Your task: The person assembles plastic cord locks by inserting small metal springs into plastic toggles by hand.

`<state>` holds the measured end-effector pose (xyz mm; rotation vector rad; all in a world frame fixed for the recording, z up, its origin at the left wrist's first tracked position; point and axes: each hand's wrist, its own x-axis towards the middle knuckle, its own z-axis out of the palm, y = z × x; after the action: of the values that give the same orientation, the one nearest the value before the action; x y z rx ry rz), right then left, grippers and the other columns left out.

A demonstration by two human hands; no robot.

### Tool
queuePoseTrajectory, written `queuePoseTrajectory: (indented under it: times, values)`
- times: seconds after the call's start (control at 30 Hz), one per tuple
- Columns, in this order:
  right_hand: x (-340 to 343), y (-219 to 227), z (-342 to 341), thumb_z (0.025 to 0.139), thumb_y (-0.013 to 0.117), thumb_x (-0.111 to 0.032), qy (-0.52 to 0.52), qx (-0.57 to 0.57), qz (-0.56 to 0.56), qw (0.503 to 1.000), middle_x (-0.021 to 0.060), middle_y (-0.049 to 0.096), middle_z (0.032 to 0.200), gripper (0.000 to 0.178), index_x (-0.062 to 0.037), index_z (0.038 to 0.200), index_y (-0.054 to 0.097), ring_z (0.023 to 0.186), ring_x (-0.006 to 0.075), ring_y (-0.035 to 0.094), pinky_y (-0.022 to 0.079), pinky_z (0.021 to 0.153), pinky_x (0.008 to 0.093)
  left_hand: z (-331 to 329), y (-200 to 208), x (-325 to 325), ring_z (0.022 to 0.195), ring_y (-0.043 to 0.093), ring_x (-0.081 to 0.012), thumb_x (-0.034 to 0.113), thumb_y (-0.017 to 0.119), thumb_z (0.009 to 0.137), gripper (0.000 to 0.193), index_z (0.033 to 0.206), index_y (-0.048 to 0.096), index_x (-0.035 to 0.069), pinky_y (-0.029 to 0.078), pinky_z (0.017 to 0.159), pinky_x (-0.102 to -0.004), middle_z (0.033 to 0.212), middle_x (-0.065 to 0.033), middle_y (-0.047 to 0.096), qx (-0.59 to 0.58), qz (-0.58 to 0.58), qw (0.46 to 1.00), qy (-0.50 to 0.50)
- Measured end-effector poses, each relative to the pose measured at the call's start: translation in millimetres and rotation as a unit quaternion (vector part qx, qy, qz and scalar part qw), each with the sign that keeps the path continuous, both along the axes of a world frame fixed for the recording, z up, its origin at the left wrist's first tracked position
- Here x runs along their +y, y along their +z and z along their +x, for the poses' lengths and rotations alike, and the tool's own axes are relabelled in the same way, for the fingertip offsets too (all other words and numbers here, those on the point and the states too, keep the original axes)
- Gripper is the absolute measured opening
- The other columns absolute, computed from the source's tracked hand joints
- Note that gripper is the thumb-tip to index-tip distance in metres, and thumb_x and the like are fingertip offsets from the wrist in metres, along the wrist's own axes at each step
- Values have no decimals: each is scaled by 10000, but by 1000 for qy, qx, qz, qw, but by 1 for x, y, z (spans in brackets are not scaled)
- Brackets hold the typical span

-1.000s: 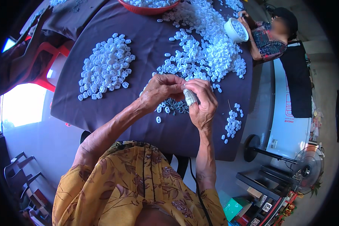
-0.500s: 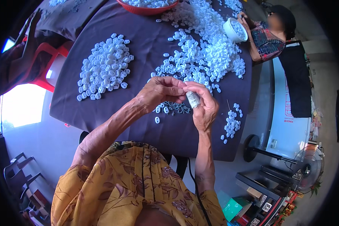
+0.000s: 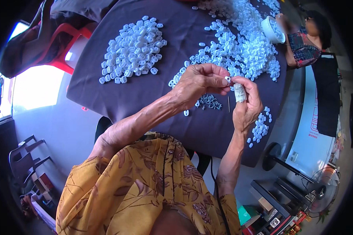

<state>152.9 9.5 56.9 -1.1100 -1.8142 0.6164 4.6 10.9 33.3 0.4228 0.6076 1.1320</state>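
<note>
My left hand [image 3: 202,83] pinches a small white oval plastic piece with two holes [image 3: 228,79] between thumb and forefinger. Close against it are the bent fingertips of my right hand [image 3: 247,105], which is closed; what lies inside its grip is hidden. A whitish wrap [image 3: 240,93] covers part of one right finger. Between the hands shows a thin rod [image 3: 228,104], its upper end not clear. Below my left hand lies a small heap of short, thin grey pieces [image 3: 210,102]. Right of my right wrist is a small group of white pieces [image 3: 260,129].
A rounded heap of white pieces [image 3: 135,51] lies on the dark cloth-covered table [image 3: 145,102] at left. A larger spread of them [image 3: 259,55] reaches the far right, beside a white bowl [image 3: 273,29]. Another person [image 3: 306,47] sits there. A red chair [image 3: 60,49] stands left.
The view has shifted, so the table contents sit further right and higher. The white piece now shows at my left fingertips. The thin rod, earlier right of my right hand, appears between the hands.
</note>
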Motion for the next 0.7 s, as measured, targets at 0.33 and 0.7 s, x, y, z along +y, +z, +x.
queuePoseTrajectory:
  times: [0.33, 0.7]
  values:
    - [-3, -3, -4, 737, 415, 73, -11, -17, 11, 1000, 97, 612, 880, 244, 8, 916, 568, 847, 175, 586, 451, 777, 269, 1, 1, -6, 723, 610, -165, 26, 614, 765, 155, 900, 561, -30, 520, 696, -279, 803, -89, 599, 17, 12, 999, 27]
    - [-3, -7, -2, 742, 467, 55, -17, -6, 9, 1000, 88, 626, 853, 226, -26, 923, 575, 786, 196, 613, 469, 690, 273, 3, 1, -5, 710, 608, -164, 39, 619, 760, 165, 895, 563, -39, 517, 694, -277, 790, -99, 604, 26, 33, 999, 35]
